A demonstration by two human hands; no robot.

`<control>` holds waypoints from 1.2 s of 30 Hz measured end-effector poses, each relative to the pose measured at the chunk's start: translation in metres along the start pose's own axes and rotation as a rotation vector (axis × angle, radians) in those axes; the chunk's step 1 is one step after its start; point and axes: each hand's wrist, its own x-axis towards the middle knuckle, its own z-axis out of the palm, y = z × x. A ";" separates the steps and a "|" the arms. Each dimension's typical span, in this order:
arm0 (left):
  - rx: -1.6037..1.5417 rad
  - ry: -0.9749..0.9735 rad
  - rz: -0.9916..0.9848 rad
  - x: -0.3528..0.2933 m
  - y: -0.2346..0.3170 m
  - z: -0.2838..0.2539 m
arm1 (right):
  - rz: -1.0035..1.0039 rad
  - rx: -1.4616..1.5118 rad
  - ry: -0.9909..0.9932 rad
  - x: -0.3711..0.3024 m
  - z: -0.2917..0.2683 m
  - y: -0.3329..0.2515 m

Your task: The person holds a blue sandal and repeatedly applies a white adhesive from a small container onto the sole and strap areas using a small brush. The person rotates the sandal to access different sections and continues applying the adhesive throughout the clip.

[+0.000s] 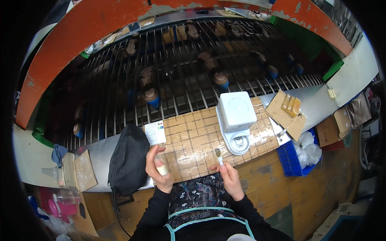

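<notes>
My right hand (230, 180) pinches the white handle of a small brush (218, 153), its brownish bristles pointing up and away from me. Just beyond the brush stands a white box-shaped dispenser (238, 116) with a round cup (240, 143) at its near end. My left hand (158, 170) is raised over the left part of the taped cardboard (187, 138), fingers apart and bent. A pale wrapping or cover shows on its thumb, and nothing held is visible. Left of that hand lies a black mesh bag (129, 158).
Beyond the cardboard runs a conveyor of metal rods (177, 96), carrying several shoes on blue lasts (152, 96). At right are yellowish blocks (291, 105) on cardboard and a blue crate (292, 160) with plastic bags. A printed card (155, 133) lies beside the bag.
</notes>
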 end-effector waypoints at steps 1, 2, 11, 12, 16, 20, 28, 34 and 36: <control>-0.050 -0.036 -0.037 0.018 0.006 0.003 | -0.001 0.101 -0.056 0.004 -0.008 -0.010; -0.081 -0.070 -0.087 0.036 0.011 0.007 | -0.042 0.213 -0.105 0.007 -0.017 -0.022; -0.859 -0.349 -0.911 0.098 -0.042 0.035 | -0.301 -0.379 -0.002 0.157 -0.104 -0.140; -0.916 -0.306 -1.022 0.094 -0.049 0.034 | -0.281 -0.443 -0.046 0.187 -0.102 -0.138; -1.219 -0.192 -1.102 0.087 -0.066 0.029 | -0.089 -1.081 -0.204 0.298 -0.092 -0.102; -1.280 -0.136 -1.104 0.088 -0.065 0.028 | -0.070 -1.230 -0.350 0.366 -0.077 -0.042; -1.425 -0.082 -1.085 0.088 -0.069 0.024 | -0.394 -1.651 -0.522 0.419 -0.088 0.034; -1.392 -0.109 -1.059 0.086 -0.073 0.028 | -0.242 -1.019 -0.085 0.402 -0.091 -0.048; -1.386 -0.147 -1.032 0.085 -0.075 0.028 | -0.199 -0.661 -0.096 0.382 -0.074 -0.084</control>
